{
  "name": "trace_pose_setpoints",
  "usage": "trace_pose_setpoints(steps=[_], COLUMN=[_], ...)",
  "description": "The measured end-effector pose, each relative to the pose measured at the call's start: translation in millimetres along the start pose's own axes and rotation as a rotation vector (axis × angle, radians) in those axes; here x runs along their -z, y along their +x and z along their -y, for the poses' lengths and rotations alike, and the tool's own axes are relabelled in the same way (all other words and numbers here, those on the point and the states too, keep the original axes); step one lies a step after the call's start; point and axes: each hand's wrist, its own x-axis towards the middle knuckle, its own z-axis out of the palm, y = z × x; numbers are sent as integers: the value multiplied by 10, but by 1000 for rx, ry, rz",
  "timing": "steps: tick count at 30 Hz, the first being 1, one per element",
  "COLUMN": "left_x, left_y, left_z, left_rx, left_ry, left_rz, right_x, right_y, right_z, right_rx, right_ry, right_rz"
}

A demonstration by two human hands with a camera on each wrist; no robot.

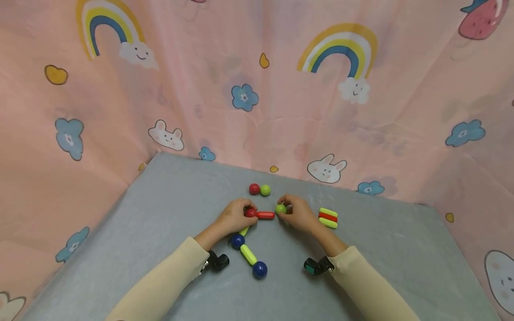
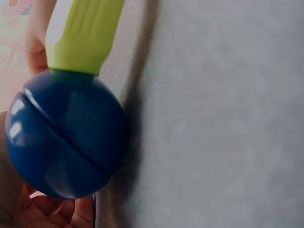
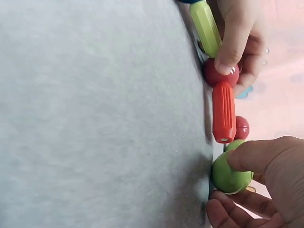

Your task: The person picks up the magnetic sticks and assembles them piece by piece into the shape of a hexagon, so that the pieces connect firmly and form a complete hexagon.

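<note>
My left hand (image 1: 234,217) grips a red ball (image 1: 250,213) between thumb and fingers. From that ball a red stick (image 1: 265,215) points right, its far end free. A yellow-green stick (image 3: 206,27) joins the same ball to a blue ball (image 1: 238,241), and another yellow-green stick (image 1: 248,254) runs on to a second blue ball (image 1: 259,270). Thumb and fingers of my right hand (image 1: 300,214) pinch a green ball (image 3: 231,173), a short gap from the red stick's end. The left wrist view is mostly filled by a blue ball (image 2: 66,135) with its stick.
Behind the hands, a loose red ball (image 1: 254,189) and a green ball (image 1: 265,190) sit side by side. Two yellow-green sticks and a red stick (image 1: 328,217) lie together right of my right hand. A pink patterned curtain (image 1: 281,133) borders the grey table (image 1: 401,249).
</note>
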Motion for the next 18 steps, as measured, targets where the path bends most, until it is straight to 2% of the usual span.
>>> trace_pose_setpoints(steps=[5,18], left_x=[3,-2], left_y=[6,-9], left_z=[-4,-18], left_rx=[9,11], left_ry=[12,20], left_rz=[-5,-12], right_x=[-9,-53], right_y=[-90,-179], right_z=[7,67], right_rx=[-22,13], right_ry=[11,8], right_rz=[8,18])
